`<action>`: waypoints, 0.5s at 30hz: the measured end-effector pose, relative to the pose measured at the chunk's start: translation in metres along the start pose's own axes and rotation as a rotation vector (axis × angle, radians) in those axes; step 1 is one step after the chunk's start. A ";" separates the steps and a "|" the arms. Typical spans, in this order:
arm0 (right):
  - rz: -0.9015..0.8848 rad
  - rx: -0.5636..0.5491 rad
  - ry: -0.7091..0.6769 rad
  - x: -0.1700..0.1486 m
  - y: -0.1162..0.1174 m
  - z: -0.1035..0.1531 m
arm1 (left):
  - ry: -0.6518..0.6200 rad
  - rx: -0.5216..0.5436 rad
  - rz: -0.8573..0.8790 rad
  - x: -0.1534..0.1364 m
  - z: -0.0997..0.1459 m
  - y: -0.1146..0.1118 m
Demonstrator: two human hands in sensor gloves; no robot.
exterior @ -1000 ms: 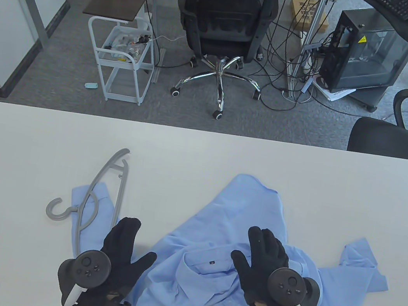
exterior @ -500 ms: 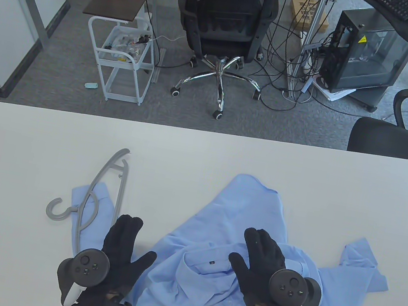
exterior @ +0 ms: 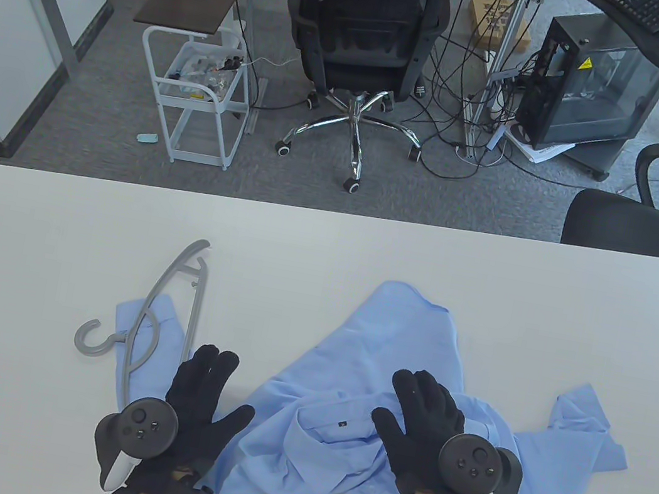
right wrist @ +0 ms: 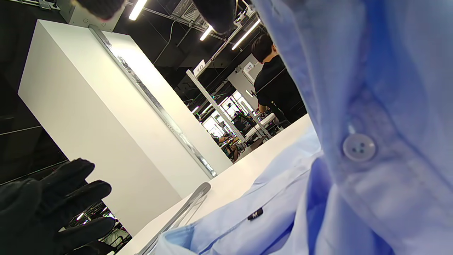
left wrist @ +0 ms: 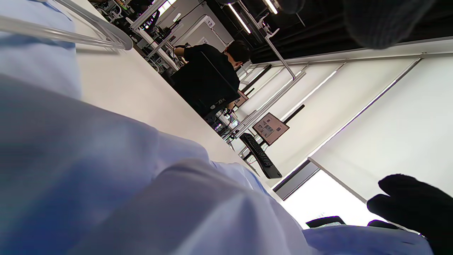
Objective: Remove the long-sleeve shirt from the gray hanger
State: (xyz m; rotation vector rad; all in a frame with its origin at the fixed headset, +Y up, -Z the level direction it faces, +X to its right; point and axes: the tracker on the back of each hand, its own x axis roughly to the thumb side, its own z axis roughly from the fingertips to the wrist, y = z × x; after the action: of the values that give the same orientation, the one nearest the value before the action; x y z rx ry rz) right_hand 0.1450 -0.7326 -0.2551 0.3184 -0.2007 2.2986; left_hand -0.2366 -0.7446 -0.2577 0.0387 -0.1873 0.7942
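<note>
1 shirt (exterior: 386,359), 1 hanger (exterior: 170,302), 2 flat hands.

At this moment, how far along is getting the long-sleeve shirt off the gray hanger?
Nearly done, it seems. The gray hanger is out of the shirt body and collar and lies to its left, though its lower part rests on a sleeve. The left hand and right hand are spread flat, gripping nothing. At most, lifting the hanger off that sleeve remains.
</note>
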 end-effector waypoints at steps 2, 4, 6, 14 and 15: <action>0.000 -0.008 0.003 0.000 -0.002 0.000 | 0.001 0.000 -0.010 0.000 -0.001 0.000; -0.002 -0.019 0.002 -0.001 -0.004 0.001 | 0.003 0.010 -0.008 -0.001 -0.001 0.000; -0.004 -0.026 0.000 -0.001 -0.005 0.001 | 0.004 0.009 0.000 -0.001 -0.001 0.000; 0.009 -0.003 -0.014 -0.005 -0.002 0.000 | -0.011 -0.016 -0.026 0.003 -0.003 -0.005; 0.010 -0.006 -0.018 -0.006 -0.002 0.000 | -0.011 -0.016 -0.027 0.003 -0.004 -0.006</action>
State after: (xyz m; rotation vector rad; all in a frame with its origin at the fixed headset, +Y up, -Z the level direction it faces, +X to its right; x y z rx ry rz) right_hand 0.1506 -0.7350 -0.2566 0.3363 -0.2184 2.3054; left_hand -0.2297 -0.7459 -0.2604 0.0301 -0.2034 0.7658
